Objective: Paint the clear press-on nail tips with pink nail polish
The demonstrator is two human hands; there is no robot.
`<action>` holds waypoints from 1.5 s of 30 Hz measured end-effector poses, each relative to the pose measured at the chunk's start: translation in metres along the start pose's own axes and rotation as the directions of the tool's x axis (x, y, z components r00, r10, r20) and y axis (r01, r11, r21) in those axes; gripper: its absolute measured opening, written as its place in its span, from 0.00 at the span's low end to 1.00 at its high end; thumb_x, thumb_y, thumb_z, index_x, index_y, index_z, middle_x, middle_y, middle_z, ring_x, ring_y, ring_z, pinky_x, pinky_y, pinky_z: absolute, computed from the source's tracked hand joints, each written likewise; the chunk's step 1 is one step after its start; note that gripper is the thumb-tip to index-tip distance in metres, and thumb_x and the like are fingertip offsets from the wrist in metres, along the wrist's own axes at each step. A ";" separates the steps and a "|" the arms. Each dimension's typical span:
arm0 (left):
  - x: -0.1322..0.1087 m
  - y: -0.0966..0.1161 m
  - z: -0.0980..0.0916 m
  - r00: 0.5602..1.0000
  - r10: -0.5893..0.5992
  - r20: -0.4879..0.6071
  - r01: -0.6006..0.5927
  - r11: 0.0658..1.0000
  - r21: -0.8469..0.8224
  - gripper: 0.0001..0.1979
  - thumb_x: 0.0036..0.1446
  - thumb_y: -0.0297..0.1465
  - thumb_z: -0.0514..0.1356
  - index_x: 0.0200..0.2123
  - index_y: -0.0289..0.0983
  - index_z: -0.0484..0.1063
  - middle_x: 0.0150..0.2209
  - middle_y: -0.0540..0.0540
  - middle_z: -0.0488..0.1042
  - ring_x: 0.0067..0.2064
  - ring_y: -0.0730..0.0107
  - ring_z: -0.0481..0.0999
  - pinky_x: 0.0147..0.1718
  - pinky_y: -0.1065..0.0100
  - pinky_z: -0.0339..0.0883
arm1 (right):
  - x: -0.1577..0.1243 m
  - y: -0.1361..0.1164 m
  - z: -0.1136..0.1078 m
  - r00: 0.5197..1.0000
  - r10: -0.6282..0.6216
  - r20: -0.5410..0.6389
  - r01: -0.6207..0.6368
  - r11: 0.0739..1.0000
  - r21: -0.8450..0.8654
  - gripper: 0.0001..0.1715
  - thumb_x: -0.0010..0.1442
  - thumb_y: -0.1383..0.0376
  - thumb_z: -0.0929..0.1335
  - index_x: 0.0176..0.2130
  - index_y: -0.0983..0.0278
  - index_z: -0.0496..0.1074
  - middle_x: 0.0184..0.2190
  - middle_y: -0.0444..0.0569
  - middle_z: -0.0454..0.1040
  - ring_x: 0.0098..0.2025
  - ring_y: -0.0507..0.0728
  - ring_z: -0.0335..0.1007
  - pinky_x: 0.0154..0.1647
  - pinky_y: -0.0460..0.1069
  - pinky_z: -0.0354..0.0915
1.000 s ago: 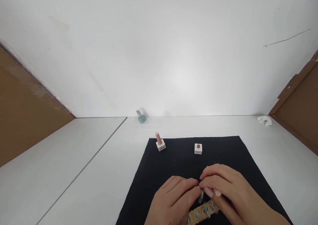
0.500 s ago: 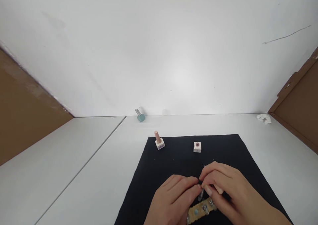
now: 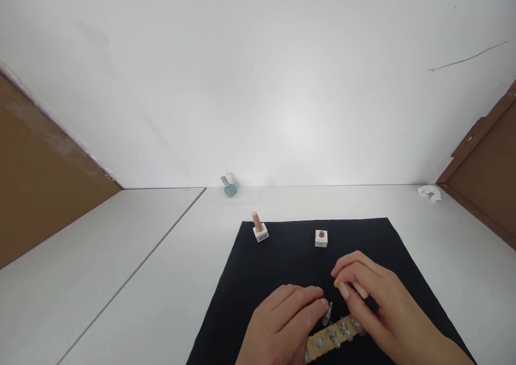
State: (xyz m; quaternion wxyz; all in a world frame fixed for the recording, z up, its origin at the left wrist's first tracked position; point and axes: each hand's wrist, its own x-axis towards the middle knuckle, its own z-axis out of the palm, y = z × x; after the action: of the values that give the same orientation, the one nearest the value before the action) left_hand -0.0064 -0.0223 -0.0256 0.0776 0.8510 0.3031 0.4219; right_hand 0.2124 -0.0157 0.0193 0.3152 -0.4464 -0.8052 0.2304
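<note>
My left hand [image 3: 282, 324] lies low on the black cloth, fingers curled over the near end of a tan strip [image 3: 325, 341]. Several clear and metallic pieces sit along this strip. A small clear nail tip [image 3: 327, 314] stands beside my left fingertips. My right hand [image 3: 373, 300] is raised just right of it, thumb and fingers pinched. A pinkish nail polish brush cap [image 3: 360, 290] shows partly between those fingers; its bristles are hard to make out. Beyond the hands stands an uncapped white nail polish bottle [image 3: 321, 240].
Toward the cloth's far left corner is a white bottle [image 3: 260, 233] with a pink cap. A teal polish bottle [image 3: 230, 190] stands by the white back wall. A crumpled white tissue [image 3: 429, 193] lies at the far right. Brown panels [image 3: 48, 177] flank the table.
My right hand has lifted slightly up and right, away from the nail tip, uncovering more of it and of the strip. My left hand stays nearly still.
</note>
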 end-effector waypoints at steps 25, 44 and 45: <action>0.004 0.002 0.008 0.860 -0.485 0.156 0.506 0.774 -0.381 0.10 0.66 0.24 0.61 0.38 0.42 0.81 0.36 0.49 0.82 0.36 0.70 0.82 0.35 0.75 0.76 | -0.005 0.002 0.008 0.898 0.434 -0.077 -0.275 0.688 0.671 0.13 0.65 0.51 0.73 0.41 0.57 0.78 0.33 0.44 0.79 0.36 0.54 0.78 0.40 0.46 0.76; 0.005 0.003 0.002 0.879 -0.477 0.027 0.441 0.788 -0.431 0.10 0.63 0.20 0.63 0.37 0.43 0.78 0.36 0.53 0.82 0.37 0.72 0.83 0.37 0.77 0.75 | -0.012 0.010 0.009 0.887 -0.318 -0.334 0.283 0.947 -0.152 0.20 0.66 0.79 0.61 0.51 0.59 0.64 0.39 0.49 0.74 0.47 0.58 0.73 0.48 0.51 0.70; 0.005 0.003 0.002 0.889 -0.458 0.017 0.420 0.799 -0.429 0.11 0.63 0.20 0.63 0.37 0.43 0.78 0.36 0.53 0.82 0.37 0.73 0.83 0.37 0.77 0.75 | -0.010 0.009 0.008 0.895 -0.338 -0.291 0.297 0.939 -0.174 0.19 0.66 0.79 0.60 0.51 0.59 0.64 0.38 0.48 0.74 0.45 0.57 0.73 0.47 0.51 0.70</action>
State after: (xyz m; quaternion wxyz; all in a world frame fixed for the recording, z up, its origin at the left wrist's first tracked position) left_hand -0.0014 -0.0213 -0.0223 0.3417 0.7007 0.3968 0.4845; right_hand 0.2154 -0.0207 0.0049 0.4450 -0.3587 -0.8190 0.0503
